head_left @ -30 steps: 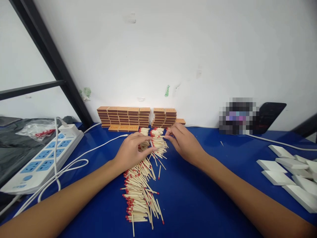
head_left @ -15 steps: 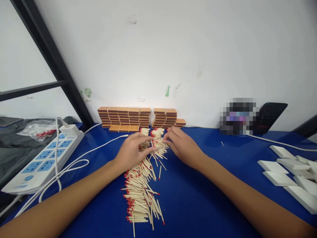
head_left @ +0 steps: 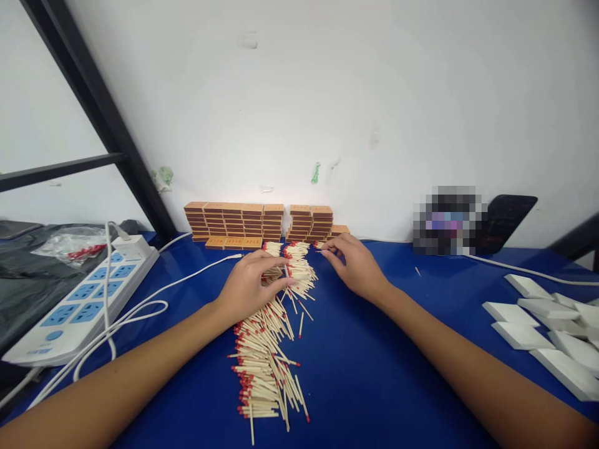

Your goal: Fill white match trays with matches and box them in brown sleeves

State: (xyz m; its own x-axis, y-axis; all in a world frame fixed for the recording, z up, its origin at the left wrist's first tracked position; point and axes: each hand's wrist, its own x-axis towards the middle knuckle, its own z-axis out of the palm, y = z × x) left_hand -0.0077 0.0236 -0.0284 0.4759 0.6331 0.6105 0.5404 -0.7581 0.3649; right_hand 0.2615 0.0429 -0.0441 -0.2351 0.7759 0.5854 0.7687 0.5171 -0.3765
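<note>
My left hand (head_left: 255,280) is at the upper part of the match pile, thumb and fingers closed around the ends of a narrow white piece (head_left: 286,270). Most of that piece is hidden, so I cannot tell its full shape. Loose red-tipped matches (head_left: 264,374) spread below and beside this hand in a long heap on the blue table (head_left: 365,386). My right hand (head_left: 358,265) pinches a match (head_left: 319,251) between thumb and fingertips, its red tip pointing left. A small bunch of matches (head_left: 299,269) lies between the two hands.
Stacked orange matchboxes (head_left: 234,221) line the wall behind the matches. On the left are a white power strip (head_left: 88,302) and looping white cables (head_left: 140,308). White flat blocks (head_left: 556,327) and a black phone (head_left: 508,224) are at the right.
My right hand has moved right and slightly up, away from the left hand, and a match now shows at its fingertips. The left hand has stayed in place.
</note>
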